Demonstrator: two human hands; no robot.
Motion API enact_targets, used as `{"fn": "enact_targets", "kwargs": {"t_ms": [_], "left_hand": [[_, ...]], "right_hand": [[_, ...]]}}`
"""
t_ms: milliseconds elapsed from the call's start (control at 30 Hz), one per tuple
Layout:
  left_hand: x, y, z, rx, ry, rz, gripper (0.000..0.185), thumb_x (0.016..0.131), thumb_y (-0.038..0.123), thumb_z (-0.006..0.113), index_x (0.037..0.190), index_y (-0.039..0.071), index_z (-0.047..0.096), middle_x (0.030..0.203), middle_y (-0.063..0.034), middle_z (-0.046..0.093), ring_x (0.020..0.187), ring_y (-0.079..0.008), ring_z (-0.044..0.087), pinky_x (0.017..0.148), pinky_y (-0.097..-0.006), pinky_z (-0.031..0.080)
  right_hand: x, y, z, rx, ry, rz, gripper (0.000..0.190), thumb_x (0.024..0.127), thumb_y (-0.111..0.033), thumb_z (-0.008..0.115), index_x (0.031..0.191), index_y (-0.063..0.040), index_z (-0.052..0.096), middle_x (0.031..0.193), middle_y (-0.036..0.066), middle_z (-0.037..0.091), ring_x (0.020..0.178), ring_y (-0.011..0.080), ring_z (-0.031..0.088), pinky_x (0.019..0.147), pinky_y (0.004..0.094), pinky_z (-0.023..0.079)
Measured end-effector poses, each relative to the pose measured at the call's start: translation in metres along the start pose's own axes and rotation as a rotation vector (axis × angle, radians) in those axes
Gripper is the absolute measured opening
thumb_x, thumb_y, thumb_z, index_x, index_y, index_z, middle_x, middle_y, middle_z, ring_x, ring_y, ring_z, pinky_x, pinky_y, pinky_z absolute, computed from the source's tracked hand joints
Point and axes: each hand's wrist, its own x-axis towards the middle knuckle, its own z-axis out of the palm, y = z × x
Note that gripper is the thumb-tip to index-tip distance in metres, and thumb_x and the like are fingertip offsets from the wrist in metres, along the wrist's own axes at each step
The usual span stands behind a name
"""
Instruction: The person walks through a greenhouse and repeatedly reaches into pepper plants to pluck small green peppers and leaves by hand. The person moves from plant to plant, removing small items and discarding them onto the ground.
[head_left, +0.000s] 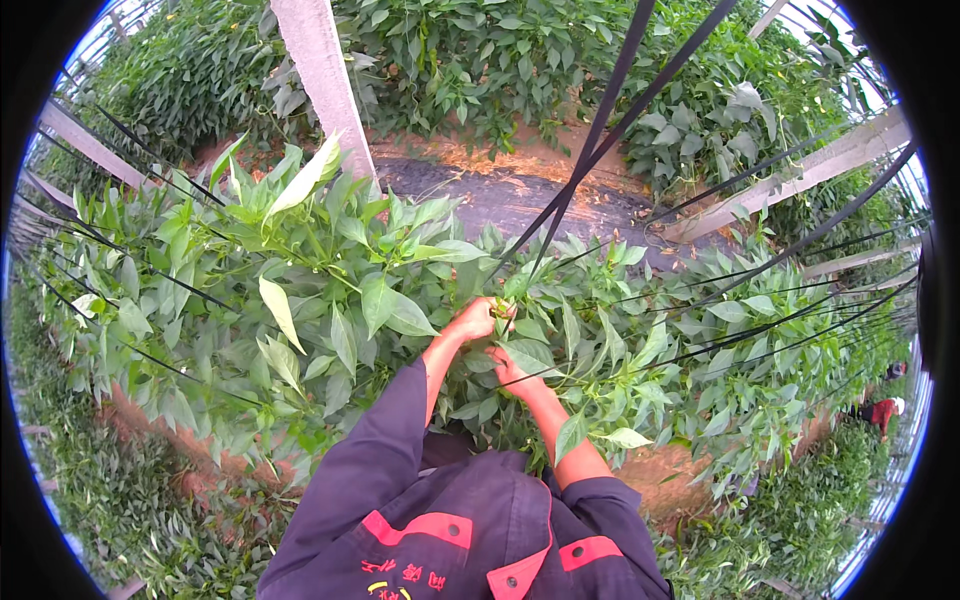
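Observation:
Leafy pepper plants (397, 307) fill the row before me. My left hand (476, 319) reaches in among the stems at the middle, its fingers curled around a green pepper stem (504, 306) beside the lower end of black twine (555, 206). Just below and to the right is my right hand (511, 369), partly covered by a broad pepper leaf (531, 355). Leaves hide its fingertips, so I cannot make out whether anything is between them. Small white buds or flowers dot the branches on the left.
Pale posts (326, 82) slant up at left and right, and a slanted one (787, 180) stands to the right. Black lines run across the row. Dark ground film (510, 199) with dry litter covers the strip beyond. A person in red (883, 411) is far right.

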Motion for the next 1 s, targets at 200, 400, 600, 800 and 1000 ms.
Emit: {"fn": "enact_targets", "kwargs": {"t_ms": [200,400,600,800,1000], "left_hand": [[-0.023,0.008,-0.014,-0.161,0.577,-0.014,0.019,0.100,0.022,0.076,0.107,0.004,0.079,0.092,0.0013,0.075,0.081,-0.0097,0.062,0.076,-0.0316,0.051],[-0.061,0.017,-0.018,-0.025,0.401,-0.049,0.032,0.099,0.035,0.082,0.107,0.004,0.077,0.107,-0.0024,0.079,0.100,-0.0107,0.069,0.094,-0.0300,0.052],[-0.100,0.024,0.024,0.744,-0.017,0.362,0.026,0.084,0.016,0.084,0.098,0.004,0.066,0.094,-0.0162,0.070,0.094,-0.0394,0.070,0.079,-0.0487,0.055],[-0.137,0.039,0.067,1.084,0.016,0.453,0.034,0.090,0.012,0.065,0.122,0.009,0.073,0.122,-0.0148,0.063,0.127,-0.0346,0.059,0.107,-0.0450,0.051],[-0.142,0.015,0.089,0.778,0.222,0.283,0.044,0.093,0.011,0.063,0.137,0.009,0.067,0.131,-0.0151,0.066,0.129,-0.0360,0.059,0.108,-0.0428,0.051]], "right_hand": [[0.003,0.008,-0.001,-0.130,0.231,0.037,0.024,0.105,-0.032,0.066,0.111,-0.014,0.080,0.097,0.015,0.078,0.091,0.0376,0.073,0.083,0.0482,0.057],[0.016,0.056,0.012,-0.008,0.349,0.270,0.030,0.107,-0.033,0.065,0.120,-0.009,0.077,0.104,0.014,0.079,0.094,0.0310,0.073,0.088,0.0433,0.056],[0.026,0.067,-0.002,0.312,0.075,0.405,0.029,0.112,-0.026,0.056,0.124,-0.004,0.070,0.108,0.010,0.073,0.107,0.0200,0.069,0.098,0.0338,0.052],[0.019,0.026,-0.042,0.625,-0.122,0.307,0.034,0.110,-0.027,0.062,0.131,-0.002,0.069,0.124,0.006,0.073,0.119,0.0166,0.065,0.107,0.0341,0.048],[0.000,0.019,-0.056,0.588,-0.090,0.366,0.053,0.105,-0.038,0.071,0.147,-0.005,0.064,0.127,0.010,0.075,0.115,0.0186,0.069,0.102,0.0367,0.055]]}}
